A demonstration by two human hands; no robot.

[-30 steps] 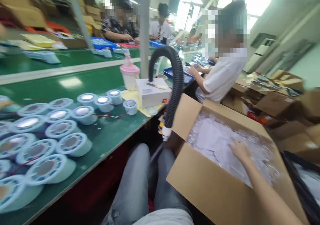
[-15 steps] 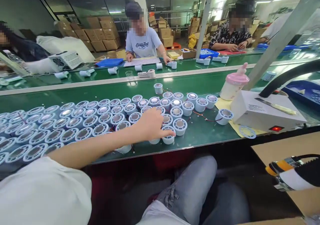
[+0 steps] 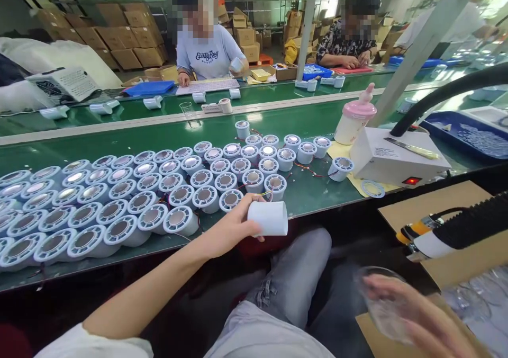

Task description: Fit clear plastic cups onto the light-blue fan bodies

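My left hand (image 3: 233, 230) is closed around a light blue plastic cylinder (image 3: 270, 218), tilted on its side just in front of the bench edge. Thin wires show behind it. Close to that hand stand several rows of similar light blue cylinders (image 3: 180, 220) with slotted rims and round metallic discs on top. At the lower right, my right hand (image 3: 416, 307), smeared by motion, has its fingers round a clear plastic cup (image 3: 384, 315). More clear cup-like pieces (image 3: 472, 300) lie in a cardboard box (image 3: 397, 329) beneath it.
A white machine (image 3: 397, 154) with a black hose and red lit switch sits at the bench's right, beside a pink-lidded bottle (image 3: 355, 117). A slanted metal post (image 3: 420, 51) rises behind. Below hangs a hose nozzle (image 3: 426, 239). Co-workers sit across the green conveyor (image 3: 130, 135).
My left hand has lifted a light blue cylinder from the rows and drawn it toward me. My right hand has come into view with a clear cup. The view has shifted.
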